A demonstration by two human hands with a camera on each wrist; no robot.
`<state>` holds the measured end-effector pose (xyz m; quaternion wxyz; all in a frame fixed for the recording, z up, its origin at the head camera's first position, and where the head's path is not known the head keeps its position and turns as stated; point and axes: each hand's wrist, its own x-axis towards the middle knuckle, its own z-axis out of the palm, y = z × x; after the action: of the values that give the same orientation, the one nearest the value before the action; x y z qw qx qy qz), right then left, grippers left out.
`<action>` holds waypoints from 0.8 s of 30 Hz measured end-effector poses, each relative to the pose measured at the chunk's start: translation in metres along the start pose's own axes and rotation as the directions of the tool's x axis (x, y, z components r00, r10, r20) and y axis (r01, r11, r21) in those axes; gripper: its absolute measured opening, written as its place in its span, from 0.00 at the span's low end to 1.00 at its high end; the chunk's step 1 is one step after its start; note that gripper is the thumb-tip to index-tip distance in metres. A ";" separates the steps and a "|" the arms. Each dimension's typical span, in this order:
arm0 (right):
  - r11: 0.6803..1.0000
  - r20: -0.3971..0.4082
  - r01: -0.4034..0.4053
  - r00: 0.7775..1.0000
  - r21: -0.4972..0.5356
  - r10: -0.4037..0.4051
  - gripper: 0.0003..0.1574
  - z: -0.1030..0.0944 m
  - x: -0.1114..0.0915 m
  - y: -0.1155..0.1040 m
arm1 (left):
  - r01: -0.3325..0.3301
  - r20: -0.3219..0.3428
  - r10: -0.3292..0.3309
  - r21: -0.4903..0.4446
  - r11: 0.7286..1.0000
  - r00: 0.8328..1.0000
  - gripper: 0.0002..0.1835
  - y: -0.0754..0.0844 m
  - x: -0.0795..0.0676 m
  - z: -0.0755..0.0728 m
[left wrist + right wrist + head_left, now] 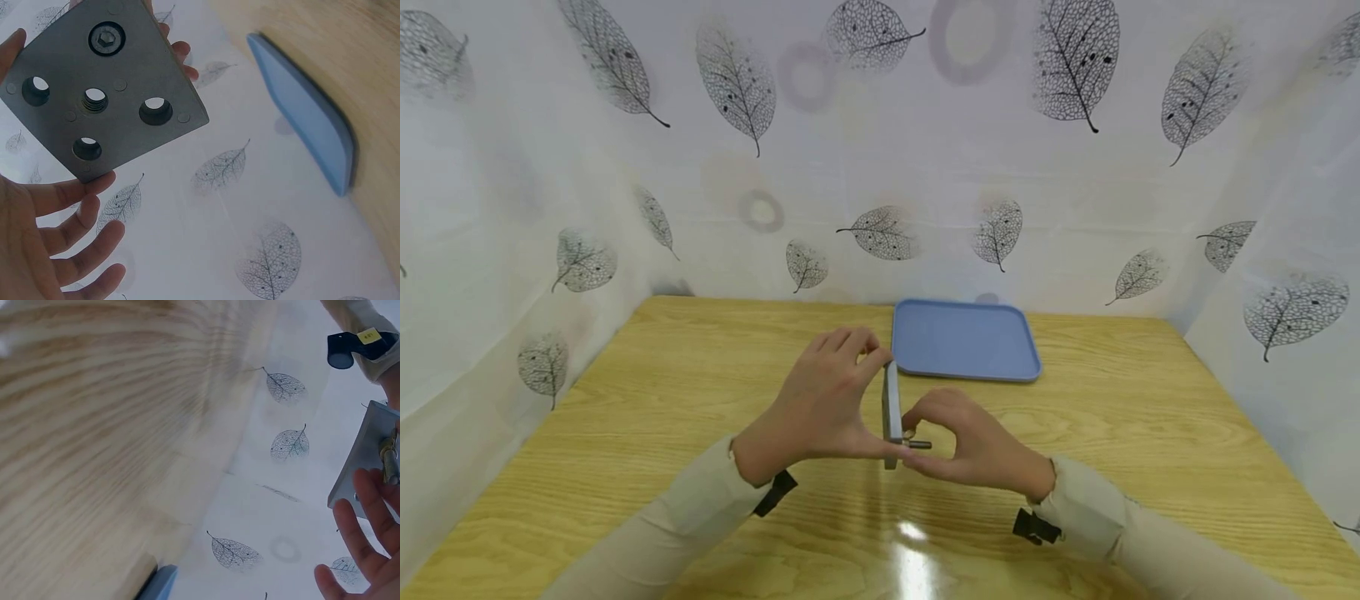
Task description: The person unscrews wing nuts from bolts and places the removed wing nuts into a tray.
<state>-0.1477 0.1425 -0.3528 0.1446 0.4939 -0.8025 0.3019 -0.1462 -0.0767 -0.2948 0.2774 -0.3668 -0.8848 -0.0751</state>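
A flat square metal plate (891, 408) stands on edge in the air, gripped at its edges between thumb and index finger of my left hand (816, 408). In the left wrist view the plate (125, 100) has several round holes, one of them threaded, and a socket-head bolt (107, 39) sits in another. The bolt's shank (921, 445) sticks out on the right side. There my right hand (981, 442) pinches a small brass-coloured nut (385, 447) around the shank, close to the plate. Its other fingers are spread in the right wrist view.
A blue tray (966, 340) lies at the back of the wooden table (737, 367), beyond the hands. White curtains (880, 158) printed with leaves enclose the table at the back and sides. Each wrist wears a black strap (775, 493).
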 end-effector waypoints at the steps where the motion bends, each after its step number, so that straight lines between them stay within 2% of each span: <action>1: 0.999 -0.013 0.025 1.000 -0.032 -0.026 0.15 0.001 0.000 0.000 | -0.001 0.000 0.001 0.001 1.000 1.000 0.49 0.000 0.000 0.000; 3: 0.989 -0.046 0.083 0.995 -0.120 -0.089 0.16 0.002 0.001 -0.001 | -0.002 0.000 0.002 0.003 1.000 1.000 0.50 0.000 0.000 0.001; 5: 0.962 -0.081 0.145 0.982 -0.229 -0.168 0.16 0.003 0.001 -0.001 | -0.004 0.000 0.004 0.009 1.000 1.000 0.49 0.000 0.000 0.001; 11: 0.819 -0.120 0.259 0.923 -0.512 -0.367 0.15 0.007 0.003 -0.003 | -0.003 0.007 0.003 0.014 1.000 1.000 0.49 0.000 0.000 0.001; 14: 0.738 -0.118 0.306 0.880 -0.601 -0.460 0.16 0.008 0.003 -0.003 | -0.001 0.012 0.001 0.011 1.000 1.000 0.49 0.000 0.000 0.000; 18: 0.620 -0.100 0.376 0.798 -0.688 -0.595 0.12 0.009 0.004 -0.002 | -0.001 0.010 0.001 0.010 1.000 1.000 0.48 0.000 0.000 0.000; 20: 0.580 -0.082 0.399 0.771 -0.710 -0.631 0.11 0.009 0.004 -0.002 | -0.005 0.004 0.005 0.011 1.000 1.000 0.48 0.000 0.000 0.000; 21: 0.573 -0.079 0.404 0.766 -0.714 -0.638 0.10 0.009 0.003 -0.002 | -0.006 0.002 0.006 0.012 1.000 1.000 0.48 0.000 -0.001 0.000; 22: 0.584 -0.081 0.402 0.773 -0.706 -0.630 0.11 0.009 0.003 -0.003 | -0.007 0.000 0.007 0.013 1.000 1.000 0.48 0.000 -0.001 0.000; 23: 0.616 -0.089 0.393 0.792 -0.683 -0.604 0.11 0.009 0.003 -0.004 | -0.008 -0.001 0.008 0.014 1.000 1.000 0.48 0.000 -0.001 0.000; 24: 0.666 -0.103 0.377 0.819 -0.644 -0.564 0.12 0.009 0.002 -0.005 | -0.009 -0.002 0.009 0.016 1.000 1.000 0.48 0.000 -0.001 0.000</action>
<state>-0.1437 0.1340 -0.3565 0.4836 0.5640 -0.6671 0.0550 -0.1455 -0.0769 -0.2953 0.2816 -0.3684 -0.8835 -0.0670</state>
